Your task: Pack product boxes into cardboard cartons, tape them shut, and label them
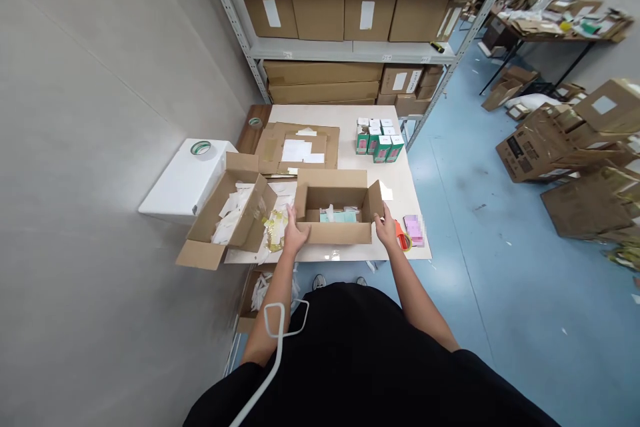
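An open cardboard box [339, 233] stands near the front edge of the table, flaps spread out. Inside it lie light-blue packets [341, 216] with something white on top. My left hand [295, 233] grips the box's left front corner, and my right hand [385, 225] holds its right side by the flap. Just right of my right hand are an orange tape dispenser [401, 235] and a purple pack [414, 229]. Crumpled clear and yellowish plastic [275, 229] lies beside my left hand.
Left stands another open carton [200, 240] with white papers. Flattened cardboard [273, 147] and several green-and-white small boxes [383, 149] occupy the table's back. A shelf rack [310, 48] with cartons rises behind. A white cabinet [175, 177] holds a tape roll [201, 147]. Cartons [535, 147] are piled on the right floor.
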`<action>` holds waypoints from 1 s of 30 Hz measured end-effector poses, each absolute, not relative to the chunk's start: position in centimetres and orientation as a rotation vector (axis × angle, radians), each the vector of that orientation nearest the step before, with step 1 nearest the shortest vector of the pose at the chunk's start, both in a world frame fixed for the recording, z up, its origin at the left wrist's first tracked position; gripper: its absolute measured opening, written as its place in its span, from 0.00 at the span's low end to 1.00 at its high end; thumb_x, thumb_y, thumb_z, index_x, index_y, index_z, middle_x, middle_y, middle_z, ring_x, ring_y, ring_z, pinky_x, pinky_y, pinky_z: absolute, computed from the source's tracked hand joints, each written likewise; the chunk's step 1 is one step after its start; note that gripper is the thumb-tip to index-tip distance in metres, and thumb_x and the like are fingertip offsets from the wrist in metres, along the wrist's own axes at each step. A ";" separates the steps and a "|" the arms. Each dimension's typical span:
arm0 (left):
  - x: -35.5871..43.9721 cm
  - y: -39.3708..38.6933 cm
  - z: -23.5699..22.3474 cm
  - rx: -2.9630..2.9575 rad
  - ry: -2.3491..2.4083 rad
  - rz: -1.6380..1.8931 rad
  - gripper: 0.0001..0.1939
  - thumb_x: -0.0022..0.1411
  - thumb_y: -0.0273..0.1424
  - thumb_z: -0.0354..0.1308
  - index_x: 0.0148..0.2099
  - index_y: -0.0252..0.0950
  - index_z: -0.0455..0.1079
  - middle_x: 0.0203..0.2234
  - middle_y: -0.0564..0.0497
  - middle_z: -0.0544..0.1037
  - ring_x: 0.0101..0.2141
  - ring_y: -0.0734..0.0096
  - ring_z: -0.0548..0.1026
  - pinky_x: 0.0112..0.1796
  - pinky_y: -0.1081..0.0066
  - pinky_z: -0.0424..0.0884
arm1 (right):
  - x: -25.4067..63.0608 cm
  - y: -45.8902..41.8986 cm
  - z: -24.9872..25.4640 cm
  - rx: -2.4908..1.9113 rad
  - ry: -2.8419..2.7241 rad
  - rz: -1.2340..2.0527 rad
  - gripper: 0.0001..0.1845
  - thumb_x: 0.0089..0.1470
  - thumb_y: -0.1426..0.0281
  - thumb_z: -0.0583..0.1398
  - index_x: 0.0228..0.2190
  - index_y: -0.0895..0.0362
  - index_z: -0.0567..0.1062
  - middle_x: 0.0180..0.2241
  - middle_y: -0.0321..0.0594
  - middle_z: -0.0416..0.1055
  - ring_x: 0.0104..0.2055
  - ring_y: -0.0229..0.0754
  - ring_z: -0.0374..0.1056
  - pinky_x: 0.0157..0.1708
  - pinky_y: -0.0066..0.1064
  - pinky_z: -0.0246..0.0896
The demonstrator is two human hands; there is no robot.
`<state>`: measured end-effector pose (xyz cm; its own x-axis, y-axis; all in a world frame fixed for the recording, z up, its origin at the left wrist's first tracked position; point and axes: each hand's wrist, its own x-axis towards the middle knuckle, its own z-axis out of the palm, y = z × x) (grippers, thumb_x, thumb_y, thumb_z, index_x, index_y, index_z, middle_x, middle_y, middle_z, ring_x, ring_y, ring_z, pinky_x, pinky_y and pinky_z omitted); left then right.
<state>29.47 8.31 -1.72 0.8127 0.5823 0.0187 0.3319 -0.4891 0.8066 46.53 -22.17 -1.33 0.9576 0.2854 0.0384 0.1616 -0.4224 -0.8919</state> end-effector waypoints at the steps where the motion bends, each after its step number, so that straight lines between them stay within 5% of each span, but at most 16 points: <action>1: 29.4 8.5 -1.8 2.184 0.593 0.299 0.49 0.62 0.36 0.64 0.78 0.37 0.46 0.74 0.39 0.57 0.74 0.51 0.52 0.71 0.53 0.51 | 46.4 -22.0 -1.3 -2.019 -0.346 0.129 0.35 0.65 0.59 0.53 0.71 0.50 0.60 0.67 0.44 0.67 0.61 0.49 0.71 0.60 0.45 0.68; 4: 29.1 9.1 -2.2 2.386 0.397 0.115 0.46 0.58 0.41 0.68 0.74 0.36 0.59 0.73 0.38 0.60 0.74 0.44 0.50 0.72 0.48 0.46 | 45.9 -21.7 -1.1 -2.043 -0.410 0.130 0.34 0.67 0.59 0.52 0.71 0.49 0.60 0.67 0.43 0.68 0.63 0.48 0.69 0.60 0.46 0.69; 7: 28.5 10.0 -2.4 2.507 0.277 -0.008 0.53 0.50 0.46 0.73 0.74 0.36 0.60 0.74 0.38 0.55 0.74 0.41 0.47 0.72 0.48 0.45 | 45.3 -21.3 -0.6 -2.036 -0.403 0.171 0.35 0.67 0.58 0.53 0.71 0.49 0.59 0.68 0.44 0.66 0.65 0.49 0.67 0.61 0.48 0.68; 18: 28.4 14.3 -2.5 2.495 0.074 -0.186 0.57 0.36 0.35 0.78 0.70 0.38 0.66 0.73 0.36 0.57 0.74 0.40 0.50 0.71 0.49 0.50 | 43.5 -21.4 -0.7 -2.107 -0.810 0.502 0.48 0.54 0.47 0.69 0.69 0.50 0.65 0.74 0.46 0.54 0.77 0.55 0.47 0.75 0.56 0.39; 24: 28.5 17.6 -0.4 2.214 0.165 -0.241 0.48 0.41 0.47 0.78 0.65 0.41 0.74 0.68 0.40 0.69 0.69 0.43 0.64 0.67 0.53 0.61 | 44.3 -21.2 0.2 -2.116 -0.690 0.535 0.38 0.59 0.42 0.63 0.64 0.46 0.73 0.70 0.41 0.62 0.75 0.53 0.51 0.75 0.56 0.42; 30: 28.6 18.8 -1.0 1.721 0.362 -0.006 0.42 0.40 0.45 0.80 0.57 0.36 0.79 0.52 0.36 0.82 0.56 0.45 0.79 0.59 0.50 0.73 | 43.8 -21.0 -0.3 -1.879 -0.438 0.567 0.38 0.66 0.38 0.47 0.56 0.48 0.81 0.68 0.41 0.66 0.73 0.51 0.57 0.73 0.56 0.45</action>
<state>28.62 18.85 -0.98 0.9496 0.2359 -0.2062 0.2424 -0.1361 0.9606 43.77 -20.95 -0.25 0.8192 0.5450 -0.1787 0.0350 -0.3585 -0.9329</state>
